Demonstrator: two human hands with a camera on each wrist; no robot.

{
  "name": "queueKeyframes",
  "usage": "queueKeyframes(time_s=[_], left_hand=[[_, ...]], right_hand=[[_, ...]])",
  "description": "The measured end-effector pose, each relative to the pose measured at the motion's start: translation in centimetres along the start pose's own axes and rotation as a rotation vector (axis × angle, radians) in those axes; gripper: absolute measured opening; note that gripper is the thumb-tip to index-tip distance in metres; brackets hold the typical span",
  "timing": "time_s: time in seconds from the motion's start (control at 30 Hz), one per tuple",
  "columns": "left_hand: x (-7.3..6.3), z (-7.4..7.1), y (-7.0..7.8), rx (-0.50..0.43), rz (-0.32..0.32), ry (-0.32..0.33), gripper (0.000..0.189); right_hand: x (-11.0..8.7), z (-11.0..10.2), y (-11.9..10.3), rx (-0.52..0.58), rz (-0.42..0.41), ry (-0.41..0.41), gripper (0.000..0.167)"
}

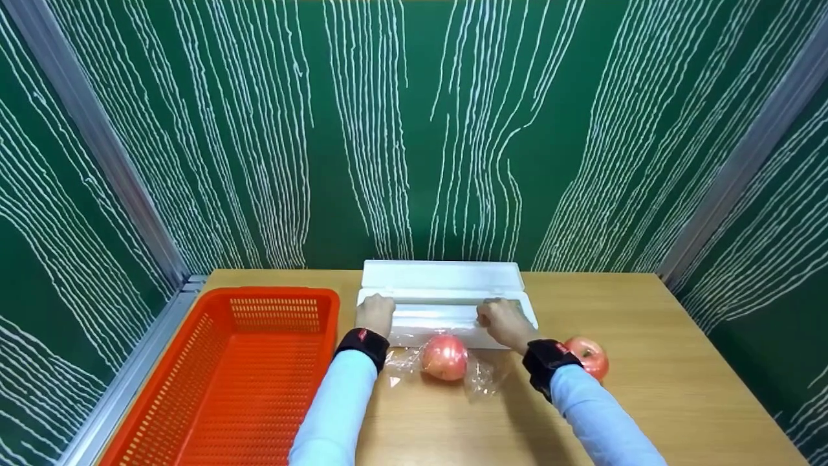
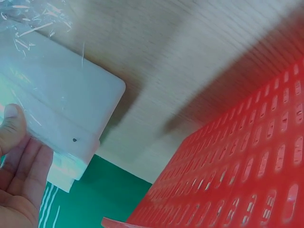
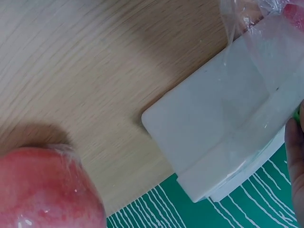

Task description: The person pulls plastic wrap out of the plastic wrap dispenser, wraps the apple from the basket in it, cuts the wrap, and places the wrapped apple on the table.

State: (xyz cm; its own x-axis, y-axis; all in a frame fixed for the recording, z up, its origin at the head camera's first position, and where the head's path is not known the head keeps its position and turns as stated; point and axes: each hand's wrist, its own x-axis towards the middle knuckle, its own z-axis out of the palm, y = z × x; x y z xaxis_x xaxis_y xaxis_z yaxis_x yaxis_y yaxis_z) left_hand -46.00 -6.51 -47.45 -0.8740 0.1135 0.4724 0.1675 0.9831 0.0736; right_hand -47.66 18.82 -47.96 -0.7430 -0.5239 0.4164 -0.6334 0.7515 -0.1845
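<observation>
A white plastic wrap dispenser (image 1: pixel 446 272) lies with its lid folded back, a roll of clear film inside. Clear plastic wrap (image 1: pixel 482 375) passes over its front edge and spreads around an apple (image 1: pixel 444 357). At the dispenser's left end my left hand (image 1: pixel 375 313) pinches the wrap between thumb and fingers. My right hand (image 1: pixel 506 321), fingers curled, grips the wrap near the right end; in the right wrist view that hand is mostly cut off. A second apple (image 1: pixel 591 357), covered in film in the right wrist view (image 3: pixel 47 190), sits beside the right wrist, partly hidden.
An orange-red slotted plastic basket (image 1: pixel 331 323) stands left of the dispenser, close to the left forearm. Behind the wooden table (image 1: pixel 653 388) rises a green wall (image 1: pixel 420 162) with white wavy lines. Metal posts (image 1: pixel 110 142) stand at the corners.
</observation>
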Motion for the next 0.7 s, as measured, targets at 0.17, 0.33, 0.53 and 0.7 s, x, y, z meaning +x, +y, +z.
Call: queueKeyframes(time_s=[0.17, 0.33, 0.53, 0.7], left_hand=[[0.0, 0.3, 0.1, 0.004, 0.005, 0.0, 0.019], [0.1, 0.3, 0.1, 0.003, 0.017, -0.017, 0.02], [0.0, -0.5, 0.3, 0.004, 0.009, -0.026, 0.02], [0.5, 0.9, -0.5, 0.003, 0.011, -0.032, 0.02]], right_hand=[[-0.3, 0.0, 0.6, -0.022, -0.033, 0.017, 0.023], [-0.4, 0.0, 1.2, -0.005, -0.051, 0.02, 0.025], [-0.5, -0.2, 1.4, -0.011, -0.074, 0.029, 0.025], [-0.4, -0.2, 1.3, -0.014, -0.068, 0.038, 0.026]])
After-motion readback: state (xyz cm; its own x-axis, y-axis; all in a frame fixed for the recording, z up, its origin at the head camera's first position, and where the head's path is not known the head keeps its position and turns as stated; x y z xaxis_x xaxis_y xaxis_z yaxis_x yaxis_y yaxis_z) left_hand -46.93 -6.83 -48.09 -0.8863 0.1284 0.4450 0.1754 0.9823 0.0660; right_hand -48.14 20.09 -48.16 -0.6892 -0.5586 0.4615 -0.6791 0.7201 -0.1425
